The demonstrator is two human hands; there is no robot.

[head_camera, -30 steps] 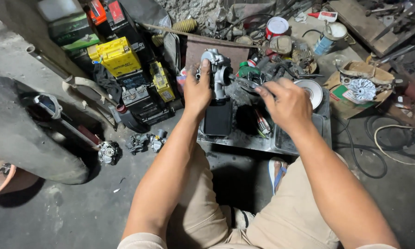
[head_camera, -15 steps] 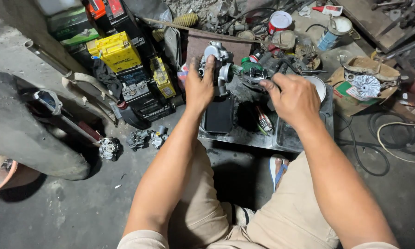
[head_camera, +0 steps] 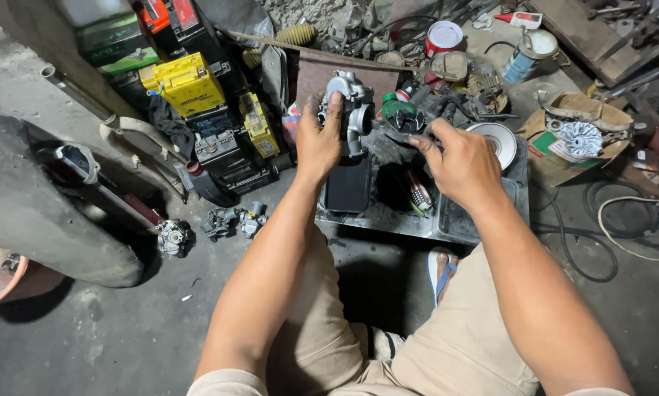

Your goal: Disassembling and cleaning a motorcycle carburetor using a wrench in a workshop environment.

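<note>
Nearest the camera are the person's bent knees in tan trousers [head_camera: 432, 345] and a foot in a blue-strapped sandal [head_camera: 442, 268] on the concrete floor [head_camera: 124, 330]. Both forearms reach forward from there over a shallow, grimy metal tray [head_camera: 447, 224].

The left hand [head_camera: 316, 143] is closed around a silver carburettor [head_camera: 351, 110], the palm against its left flank and the fingers [head_camera: 334, 110] running up its near face, so the metal body rises just beyond and to the right of the fingertips. Its long axis stands roughly upright, top tilted slightly away, held above a dark rectangular container [head_camera: 348, 183] that sits just below the wrist.

The right hand [head_camera: 461, 161] is curled, thumb and forefinger pinched on a small dark part [head_camera: 403, 134] that lies directly left of its fingertips; what that part is cannot be told. It points toward the carburettor's right side, close to it, though whether the two touch is unclear. So the carburettor lies to the left of the right hand's fingers and slightly farther off, and the left hand is the nearer one, already gripping it.

Just beyond the pinched part sits a green-topped object [head_camera: 399, 114], and to the right of the right hand a round white disc [head_camera: 496, 139].

Farther out, left of the left hand, a yellow battery [head_camera: 186, 84] stands among dark ones, with more small carburettor bodies [head_camera: 230, 220] on the floor. Farthest away are a red-and-white can [head_camera: 443, 37] and a cardboard box [head_camera: 564, 139] with a finned metal piece.
</note>
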